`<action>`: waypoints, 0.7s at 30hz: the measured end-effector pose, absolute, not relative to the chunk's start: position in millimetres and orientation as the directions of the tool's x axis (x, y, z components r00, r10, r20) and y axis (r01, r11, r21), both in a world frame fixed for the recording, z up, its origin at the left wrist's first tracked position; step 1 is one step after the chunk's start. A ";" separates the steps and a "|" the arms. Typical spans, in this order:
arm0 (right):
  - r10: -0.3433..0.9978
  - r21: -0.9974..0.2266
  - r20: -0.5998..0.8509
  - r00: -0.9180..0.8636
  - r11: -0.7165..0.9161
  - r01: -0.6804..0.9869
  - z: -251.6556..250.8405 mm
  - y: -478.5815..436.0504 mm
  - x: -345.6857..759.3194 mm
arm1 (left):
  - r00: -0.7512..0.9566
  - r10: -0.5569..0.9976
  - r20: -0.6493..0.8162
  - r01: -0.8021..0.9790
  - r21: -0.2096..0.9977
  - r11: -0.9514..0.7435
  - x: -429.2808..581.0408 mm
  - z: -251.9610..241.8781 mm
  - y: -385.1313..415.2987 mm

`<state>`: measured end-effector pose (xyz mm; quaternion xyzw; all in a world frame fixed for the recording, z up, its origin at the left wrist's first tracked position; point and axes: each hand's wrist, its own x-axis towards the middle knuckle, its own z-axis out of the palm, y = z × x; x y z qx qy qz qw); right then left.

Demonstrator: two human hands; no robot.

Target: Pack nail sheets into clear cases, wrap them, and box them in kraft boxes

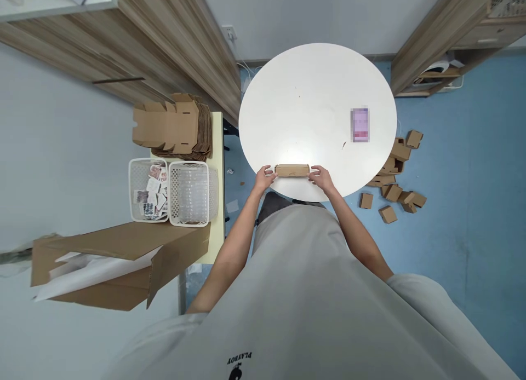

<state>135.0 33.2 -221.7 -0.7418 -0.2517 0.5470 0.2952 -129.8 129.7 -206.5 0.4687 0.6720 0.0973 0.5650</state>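
Note:
A small brown cardboard box (292, 171) is at the near edge of the round white table (316, 95), its long side running left to right. At the box's left end, my left hand (265, 179) grips it with curled fingers and the thumb at the near corner. My right hand (321, 179) grips the opposite end in much the same way. The box's underside and its contents are hidden from this angle.
A blurred purple item (360, 125) lies on the table's right side. Leftward, a side table (217, 194) bears flat cardboard blanks (172, 125), a basket (148, 218) of printed pieces, another basket (189, 223) and a large carton (181, 254). Small boxes (392, 192) lie on the floor at right.

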 end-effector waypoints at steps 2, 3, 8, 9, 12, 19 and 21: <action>0.694 -0.707 -0.691 0.201 -0.707 0.012 -221.8 32.8 140.5 | 0.092 0.730 -0.678 0.494 0.667 0.558 -132.1 -208.5 129.6; 0.694 -0.704 -0.702 0.163 -0.710 -0.008 -221.6 31.9 142.4 | 0.104 0.728 -0.678 0.478 0.676 0.561 -132.5 -209.5 128.2; 0.705 -0.710 -0.704 0.085 -0.701 -0.062 -219.5 20.1 140.1 | 0.096 0.759 -0.644 0.419 0.718 0.556 -126.6 -215.1 106.6; 0.709 -0.714 -0.700 0.093 -0.697 -0.064 -219.3 16.8 138.3 | 0.077 0.765 -0.639 0.404 0.722 0.562 -124.7 -215.6 100.1; 0.707 -0.719 -0.694 0.133 -0.691 -0.078 -218.7 6.8 135.3 | 0.032 0.768 -0.639 0.342 0.729 0.592 -118.8 -214.1 80.1; 0.692 -0.723 -0.689 0.215 -0.675 -0.143 -211.3 -16.4 142.1 | -0.004 0.811 -0.585 0.183 0.797 0.576 -104.0 -193.3 52.3; 0.699 -0.728 -0.686 0.204 -0.658 -0.192 -208.7 -23.6 144.5 | -0.024 0.831 -0.556 0.169 0.817 0.551 -99.2 -187.1 45.5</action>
